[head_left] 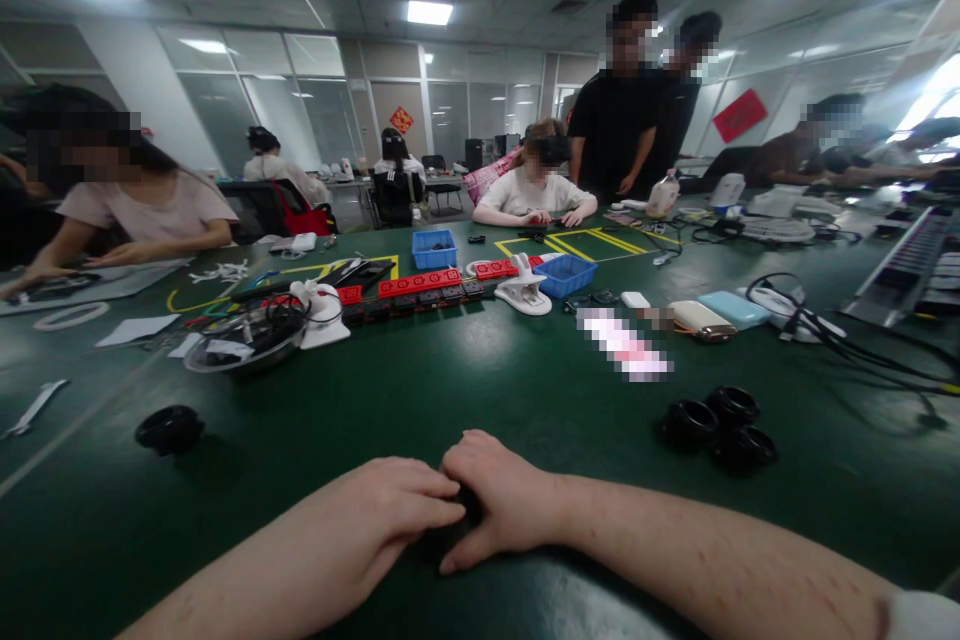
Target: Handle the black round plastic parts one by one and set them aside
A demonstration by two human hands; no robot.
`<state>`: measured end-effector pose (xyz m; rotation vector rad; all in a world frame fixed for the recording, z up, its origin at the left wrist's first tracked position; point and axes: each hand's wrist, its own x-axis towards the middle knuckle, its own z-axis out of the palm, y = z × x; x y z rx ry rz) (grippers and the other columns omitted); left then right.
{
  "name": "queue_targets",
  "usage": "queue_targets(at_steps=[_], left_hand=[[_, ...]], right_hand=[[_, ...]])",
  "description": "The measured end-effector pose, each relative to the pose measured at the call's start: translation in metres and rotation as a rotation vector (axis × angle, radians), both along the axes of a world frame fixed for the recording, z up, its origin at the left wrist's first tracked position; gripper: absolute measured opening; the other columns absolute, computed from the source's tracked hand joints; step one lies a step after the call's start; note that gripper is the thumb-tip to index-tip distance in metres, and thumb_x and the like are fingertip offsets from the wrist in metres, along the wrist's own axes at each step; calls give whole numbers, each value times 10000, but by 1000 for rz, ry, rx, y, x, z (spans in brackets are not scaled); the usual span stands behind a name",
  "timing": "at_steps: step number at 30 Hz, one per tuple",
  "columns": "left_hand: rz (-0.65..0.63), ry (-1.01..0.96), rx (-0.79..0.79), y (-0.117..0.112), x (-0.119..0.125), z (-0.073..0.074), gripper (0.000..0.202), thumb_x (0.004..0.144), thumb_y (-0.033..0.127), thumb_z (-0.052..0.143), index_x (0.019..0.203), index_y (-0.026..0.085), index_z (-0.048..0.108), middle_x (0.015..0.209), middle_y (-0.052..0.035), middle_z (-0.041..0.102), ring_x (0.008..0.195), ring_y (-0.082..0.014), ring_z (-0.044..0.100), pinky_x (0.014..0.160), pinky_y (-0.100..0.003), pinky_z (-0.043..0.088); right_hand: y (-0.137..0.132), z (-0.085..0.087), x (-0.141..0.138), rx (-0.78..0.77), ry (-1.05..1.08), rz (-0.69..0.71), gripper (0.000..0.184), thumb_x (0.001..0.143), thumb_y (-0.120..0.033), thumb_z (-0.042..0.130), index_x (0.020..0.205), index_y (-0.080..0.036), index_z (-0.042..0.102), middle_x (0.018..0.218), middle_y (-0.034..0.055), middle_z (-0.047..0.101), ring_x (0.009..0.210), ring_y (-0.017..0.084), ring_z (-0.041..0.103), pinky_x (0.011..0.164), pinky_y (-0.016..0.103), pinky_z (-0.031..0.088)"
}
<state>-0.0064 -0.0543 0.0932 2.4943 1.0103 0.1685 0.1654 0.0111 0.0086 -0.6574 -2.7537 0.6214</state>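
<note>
Low in the middle of the head view, my left hand (382, 510) and my right hand (506, 500) come together over the green table. Between them is a small black part (466, 508), mostly covered by the fingers, so its shape does not show. The right hand curls its thumb and fingers round it from the right. From the left, the bent fingers of my left hand close against it. One black ring-shaped fitting (171, 428) lies to the left, and a cluster of three similar black fittings (733, 410) lies to the right.
Across the green table (480, 370) runs a row of red and black power strips (420, 285). Around it are a metal bowl with cables (251, 345), white clip stands (523, 288), blue bins (566, 275) and a wrench (36, 408). Co-workers sit opposite and at left.
</note>
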Motion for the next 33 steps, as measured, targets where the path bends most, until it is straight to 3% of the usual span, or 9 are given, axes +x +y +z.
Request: queue_targets(at_steps=[6, 13, 17, 20, 22, 25, 27, 30, 33], left_hand=[[77, 59, 14, 4, 9, -15, 410, 781, 16, 439, 1039, 291, 599, 988, 16, 617, 886, -159, 533, 745, -257, 416], [128, 74, -71, 1, 8, -5, 340, 797, 75, 468, 1045, 275, 586, 1020, -2, 577, 911, -164, 508, 783, -267, 394], [328, 179, -79, 0, 15, -10, 203, 747, 177, 569, 943, 208, 611, 916, -27, 570, 846, -196, 531, 728, -299, 420], [498, 292, 42, -2, 26, -22, 231, 743, 329, 580, 869, 137, 607, 820, -62, 564, 753, -233, 543, 673, -359, 434], [532, 342, 152, -4, 31, -27, 264, 766, 370, 546, 828, 121, 607, 779, -76, 563, 720, -248, 541, 662, -392, 432], [515, 334, 194, -5, 30, -25, 283, 758, 406, 560, 801, 131, 612, 770, -77, 571, 725, -257, 539, 672, -414, 433], [457, 248, 155, -4, 24, -20, 294, 719, 402, 615, 881, 157, 614, 866, -75, 586, 808, -261, 537, 735, -420, 430], [270, 89, 66, -1, 9, -10, 433, 703, 302, 653, 1118, 268, 533, 1143, -30, 534, 1035, -244, 476, 901, -390, 367], [74, 27, -30, 1, -3, -4, 476, 771, 126, 546, 1177, 364, 479, 1227, 50, 502, 1109, -173, 449, 959, -311, 319]], right_hand=[[0, -1, -1, 0, 8, 15, 448, 560, -535, 682, 750, -173, 499, 710, -18, 517, 704, 147, 485, 774, 321, 361], [-1, -2, -1, 1, 4, 6, 458, 556, -533, 684, 769, -172, 498, 734, -12, 521, 720, 154, 482, 773, 324, 358], [0, -1, 0, 8, 6, 14, 457, 557, -533, 679, 773, -172, 502, 728, -10, 518, 702, 148, 470, 740, 303, 360], [0, -1, -1, 20, 14, 4, 457, 537, -516, 694, 766, -172, 497, 704, -20, 509, 670, 136, 458, 725, 296, 356], [0, -1, -1, 32, 15, 0, 445, 526, -502, 701, 740, -174, 491, 681, -27, 499, 642, 127, 445, 705, 288, 356], [0, -1, -2, 28, 17, -2, 443, 534, -509, 692, 750, -171, 504, 685, -20, 513, 643, 131, 450, 705, 293, 356], [0, 0, -1, 8, 40, 15, 478, 555, -511, 683, 847, -166, 528, 762, 1, 554, 698, 148, 482, 737, 308, 353], [0, 1, -1, -2, 79, 68, 554, 590, -489, 678, 1027, -189, 517, 926, 30, 575, 823, 179, 502, 779, 321, 343], [0, 0, -1, -6, 29, 42, 492, 583, -509, 679, 923, -178, 549, 833, 20, 570, 777, 174, 498, 779, 330, 348]])
